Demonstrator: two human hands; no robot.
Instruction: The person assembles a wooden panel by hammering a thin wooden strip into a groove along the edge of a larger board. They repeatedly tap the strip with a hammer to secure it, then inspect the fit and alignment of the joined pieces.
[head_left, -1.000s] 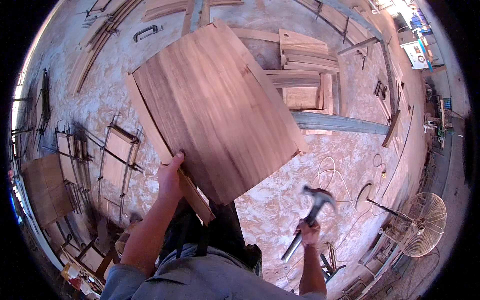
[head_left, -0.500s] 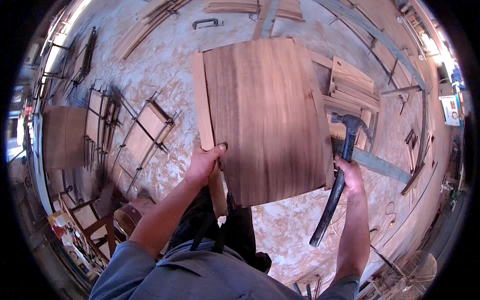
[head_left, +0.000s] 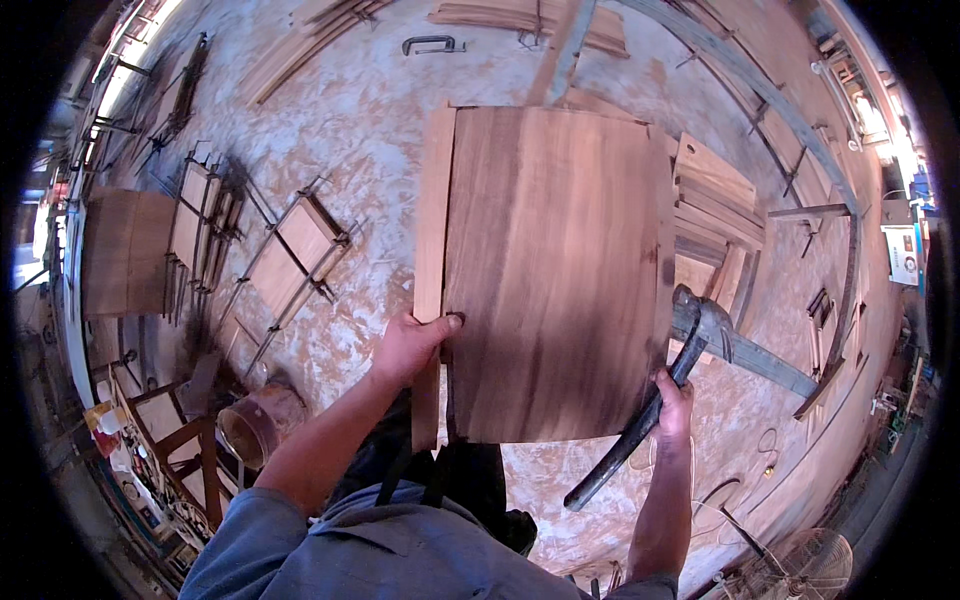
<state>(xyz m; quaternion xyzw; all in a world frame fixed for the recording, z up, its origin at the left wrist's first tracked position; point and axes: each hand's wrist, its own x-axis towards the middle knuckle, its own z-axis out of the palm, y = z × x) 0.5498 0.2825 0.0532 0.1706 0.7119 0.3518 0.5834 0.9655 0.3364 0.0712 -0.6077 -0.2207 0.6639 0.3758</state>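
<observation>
A large wooden panel [head_left: 555, 270] with dark and light grain is held up in front of my body. A paler wooden strip [head_left: 432, 220] runs along its left side, with a dark gap between the two. My left hand [head_left: 408, 345] grips the strip and the panel's left edge, its thumb over the front. At the panel's lower right corner, my right hand [head_left: 674, 403] is wrapped round the black handle of a claw hammer [head_left: 622, 455]. The hammer's head points up and right, while its handle slants down across the corner. Whether the right fingers also touch the panel is hidden.
Behind the panel, wooden boards [head_left: 715, 205] are stacked on a stand with a grey beam [head_left: 760, 360]. Clamped panels [head_left: 292, 255] and a bucket [head_left: 262, 425] are at left. A C-clamp [head_left: 432, 45] lies on the far floor; a fan [head_left: 800, 565] stands near right.
The panel has straightened from a tilt, its top swinging right and its bottom edge dropping. My right hand has come down and left with the hammer, which now leans more.
</observation>
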